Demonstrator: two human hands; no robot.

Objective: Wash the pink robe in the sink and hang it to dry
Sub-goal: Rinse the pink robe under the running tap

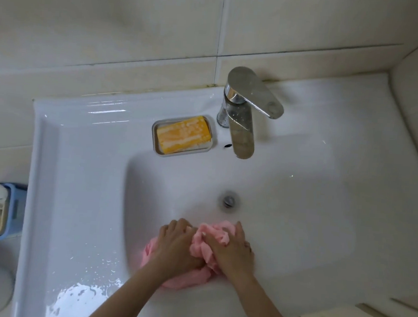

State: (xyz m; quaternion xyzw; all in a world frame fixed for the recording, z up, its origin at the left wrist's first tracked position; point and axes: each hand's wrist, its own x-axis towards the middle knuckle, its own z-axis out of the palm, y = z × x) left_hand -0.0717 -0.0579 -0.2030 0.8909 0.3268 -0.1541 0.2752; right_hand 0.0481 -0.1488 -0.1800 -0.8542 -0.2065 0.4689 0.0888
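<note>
The pink robe (pixel 213 235) lies bunched in a wet wad at the near side of the white sink (pixel 298 214) basin. My left hand (pixel 177 242) presses on its left part, fingers curled into the cloth. My right hand (pixel 233 251) grips the right part of the bundle. Both hands sit close together, knuckles nearly touching. A pink fold (pixel 147 253) pokes out left of my left wrist, and more cloth is hidden under my hands. No water runs from the chrome faucet (pixel 245 126).
A yellow soap bar (pixel 182 134) rests in a white dish left of the faucet. The drain plug (pixel 229 200) sits just beyond the robe. Water pools on the sink's front left ledge (pixel 79 295). A blue basket (pixel 8 213) with cloth stands left of the sink.
</note>
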